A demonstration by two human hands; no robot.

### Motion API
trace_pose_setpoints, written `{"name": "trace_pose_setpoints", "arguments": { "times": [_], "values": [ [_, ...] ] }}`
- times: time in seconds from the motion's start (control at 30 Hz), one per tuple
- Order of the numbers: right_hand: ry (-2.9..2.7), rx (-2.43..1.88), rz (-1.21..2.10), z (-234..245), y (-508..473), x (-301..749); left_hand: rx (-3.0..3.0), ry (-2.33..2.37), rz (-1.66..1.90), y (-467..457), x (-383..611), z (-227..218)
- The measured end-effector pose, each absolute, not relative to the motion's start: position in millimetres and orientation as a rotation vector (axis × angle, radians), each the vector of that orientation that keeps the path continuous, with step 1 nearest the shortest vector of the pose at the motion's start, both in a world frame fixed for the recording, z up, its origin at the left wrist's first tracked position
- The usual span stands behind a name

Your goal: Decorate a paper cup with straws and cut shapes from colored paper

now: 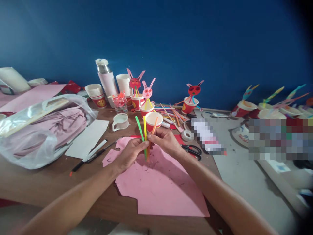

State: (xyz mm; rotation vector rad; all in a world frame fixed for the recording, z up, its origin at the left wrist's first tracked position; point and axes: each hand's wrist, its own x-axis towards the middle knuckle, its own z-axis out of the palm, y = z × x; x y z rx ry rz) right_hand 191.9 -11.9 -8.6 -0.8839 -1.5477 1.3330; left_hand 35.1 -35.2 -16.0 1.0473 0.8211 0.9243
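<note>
One white handled mug [121,124] is seen at ten o'clock. At the dial's centre, by the left hand [132,151], a slim green strip [139,124] and a slim yellow strip [144,124] are grasped; a slim orange strip [155,123], above cut pink paper [168,192] at six, is pinched by the right hand [167,140]. Black-handled scissors [192,151] are seen past three.

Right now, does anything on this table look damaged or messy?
The pink sheet looks odd: its left edge is irregular and notched, and dark flecks dot its surface. Farther back, coloured sticks lie jumbled, pointing in different directions. I see no spill.
</note>
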Motion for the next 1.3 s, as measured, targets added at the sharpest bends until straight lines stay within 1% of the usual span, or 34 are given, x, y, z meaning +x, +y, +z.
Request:
{"name": "trace_pose_setpoints", "arguments": {
  "times": [0.17,0.27,0.37,0.5,0.77,1.13,1.3],
  "values": [
    [-1.452,-0.913,1.239,-5.1,-20.4,185.0,1.082,0.967,1.046,-32.5,30.3,-13.1],
    [-1.522,-0.999,1.157,-6.0,-28.8,179.6,1.057,0.964,1.193,-30.8,26.7,-4.4],
    [-1.590,-1.037,1.167,-12.4,-33.7,172.1,1.017,0.960,1.286,-29.8,25.1,1.4],
    [-1.526,-1.013,1.256,-21.2,-35.6,163.3,1.009,0.943,1.264,-27.9,24.9,-1.5],
    [-1.300,-0.924,1.259,-22.7,-38.4,160.1,1.011,0.908,1.243,-29.0,26.8,-0.1],
    [-1.113,-0.884,1.190,-23.6,-40.5,156.3,1.026,0.892,1.229,-31.3,30.3,-9.8],
    [-1.082,-0.861,1.145,-14.4,-35.0,165.2,1.240,0.858,1.148,-35.7,29.9,-8.5]
  ]
}}
